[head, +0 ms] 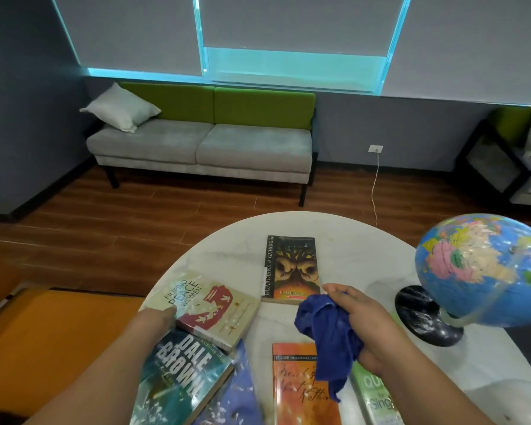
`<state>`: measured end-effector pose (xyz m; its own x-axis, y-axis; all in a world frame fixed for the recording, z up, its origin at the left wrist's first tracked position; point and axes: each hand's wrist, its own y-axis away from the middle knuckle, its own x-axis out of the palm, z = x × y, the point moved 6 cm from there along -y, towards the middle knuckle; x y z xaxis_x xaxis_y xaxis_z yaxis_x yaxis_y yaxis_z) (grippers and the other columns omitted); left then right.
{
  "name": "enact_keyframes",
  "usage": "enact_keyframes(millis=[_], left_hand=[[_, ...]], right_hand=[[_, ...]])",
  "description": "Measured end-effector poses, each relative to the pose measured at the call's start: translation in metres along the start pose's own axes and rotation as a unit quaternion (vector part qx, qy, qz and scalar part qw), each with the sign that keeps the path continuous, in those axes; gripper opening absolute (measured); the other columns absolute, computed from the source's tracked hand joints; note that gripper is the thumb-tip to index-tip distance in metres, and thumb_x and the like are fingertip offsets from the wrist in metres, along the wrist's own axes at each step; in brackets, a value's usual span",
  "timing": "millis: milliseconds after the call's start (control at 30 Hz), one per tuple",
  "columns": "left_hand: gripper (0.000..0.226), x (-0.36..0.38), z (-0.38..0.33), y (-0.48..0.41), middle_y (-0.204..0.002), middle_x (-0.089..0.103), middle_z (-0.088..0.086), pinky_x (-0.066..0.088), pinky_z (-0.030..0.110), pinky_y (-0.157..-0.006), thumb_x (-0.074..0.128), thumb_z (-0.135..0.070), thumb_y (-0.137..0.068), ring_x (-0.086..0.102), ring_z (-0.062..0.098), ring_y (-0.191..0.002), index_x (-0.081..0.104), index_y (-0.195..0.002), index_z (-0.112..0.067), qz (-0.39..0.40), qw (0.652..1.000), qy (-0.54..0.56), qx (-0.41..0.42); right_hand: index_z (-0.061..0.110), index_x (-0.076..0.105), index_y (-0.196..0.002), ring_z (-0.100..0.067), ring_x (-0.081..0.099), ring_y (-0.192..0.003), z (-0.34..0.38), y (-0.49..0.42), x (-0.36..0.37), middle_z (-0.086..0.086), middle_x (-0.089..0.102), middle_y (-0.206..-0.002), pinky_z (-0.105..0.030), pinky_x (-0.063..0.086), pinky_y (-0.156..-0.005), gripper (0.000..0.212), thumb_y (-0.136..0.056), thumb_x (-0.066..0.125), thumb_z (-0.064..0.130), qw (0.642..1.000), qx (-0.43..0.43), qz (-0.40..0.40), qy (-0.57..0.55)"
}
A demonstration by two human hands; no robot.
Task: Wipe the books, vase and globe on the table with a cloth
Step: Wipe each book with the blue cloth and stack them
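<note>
Head view: right hand [362, 326] clutches cloth [325, 342], left hand [161, 317] pinches book [218, 305].
Book: we fear its corner pinch slipping.

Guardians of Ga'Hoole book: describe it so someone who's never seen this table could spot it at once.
On the round white table, look left of the globe and just beyond the right hand gripping the blue cloth. A dark paperback lies flat there, alone. Unlike the brighter books crowded at the near edge, its cover shows two owl faces.
</note>
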<state>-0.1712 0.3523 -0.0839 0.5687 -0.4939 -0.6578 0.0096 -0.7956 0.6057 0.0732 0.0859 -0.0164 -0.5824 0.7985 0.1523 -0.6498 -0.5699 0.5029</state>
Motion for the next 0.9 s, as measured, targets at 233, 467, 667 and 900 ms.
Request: enact_keyframes(millis=[233, 467, 667, 900], left_hand=[[0.026, 0.009, -0.006, 0.017, -0.082, 0.057, 0.021, 0.05, 0.044, -0.069, 0.062, -0.018, -0.092, 0.054, 0.032, -0.07, 0.052, -0.094, 0.006, 0.046, 0.977, 0.202, -0.04], [0.01, 0.007, -0.01, 0.062, -0.101, 0.065, 0.015, 0.054, 0.045, -0.074, 0.043, -0.016, -0.102, 0.064, 0.033, -0.091, 0.044, -0.112, -0.014, 0.073, 0.92, 0.38, 0.068], [0.028, 0.003, 0.005, 0.114, -0.109, 0.065, 0.019, 0.052, 0.048, -0.078, 0.034, -0.026, -0.104, 0.063, 0.038, -0.098, 0.046, -0.12, -0.006, 0.168, 0.871, 0.453, 0.093], [0.032, 0.014, 0.015, 0.152, -0.105, 0.072, 0.014, 0.055, 0.046, -0.069, 0.037, -0.035, -0.102, 0.067, 0.033, -0.099, 0.055, -0.123, -0.019, 0.251, 0.821, 0.508, 0.071]], right_hand=[[0.009, 0.064, -0.107, -0.026, 0.069, -0.076, -0.008, 0.022, -0.01, -0.014, 0.072, -0.089, -0.031, 0.052, -0.062, 0.018, -0.093, 0.058, 0.018, 1.0, -0.003, -0.01, -0.024], [0.004, 0.066, -0.104, -0.028, 0.069, -0.076, -0.017, 0.036, -0.013, -0.017, 0.072, -0.088, -0.034, 0.052, -0.065, 0.021, -0.091, 0.06, 0.02, 1.0, 0.01, -0.006, -0.024], [-0.007, 0.063, -0.108, -0.038, 0.066, -0.094, -0.029, 0.047, 0.005, -0.027, 0.067, -0.104, -0.043, 0.053, -0.082, 0.043, -0.076, 0.069, 0.021, 0.995, 0.071, 0.046, -0.058], [0.0, 0.066, -0.112, -0.037, 0.066, -0.095, -0.046, 0.063, 0.038, -0.024, 0.067, -0.108, -0.044, 0.054, -0.082, 0.026, -0.094, 0.051, 0.011, 0.98, 0.128, 0.114, -0.099]])
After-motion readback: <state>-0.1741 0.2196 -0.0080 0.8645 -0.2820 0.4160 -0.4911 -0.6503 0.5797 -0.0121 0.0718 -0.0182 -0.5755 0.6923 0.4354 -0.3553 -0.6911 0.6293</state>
